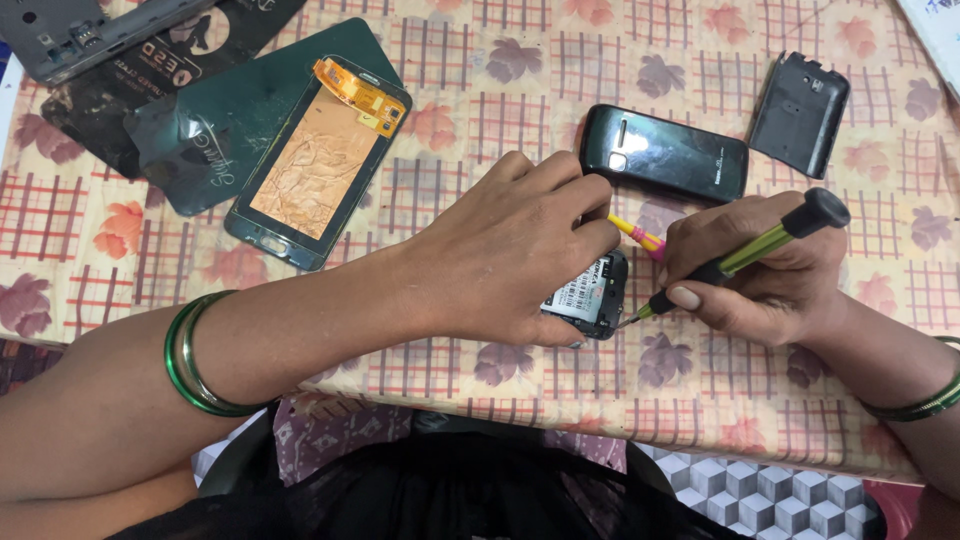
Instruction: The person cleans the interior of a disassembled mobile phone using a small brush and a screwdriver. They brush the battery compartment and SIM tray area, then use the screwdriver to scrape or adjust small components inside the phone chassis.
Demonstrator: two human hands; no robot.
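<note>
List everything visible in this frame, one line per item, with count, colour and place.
Small phone: 1, black, open back, under left hand.
Screwdriver: 1, green and black, in right hand, tip at small phone.
Pink-yellow tool: 1, between the hands.
Black phone: 1, above the hands.
Back cover: 1, black, top right.
Screen panel: 1, copper back, orange flex, top left.
Dark pouches: 2, under the panel.
Grey frame: 1, top left corner.
Tablecloth: 1, checked, floral.
Left hand: green bangles.
Right hand: green bangle.
</note>
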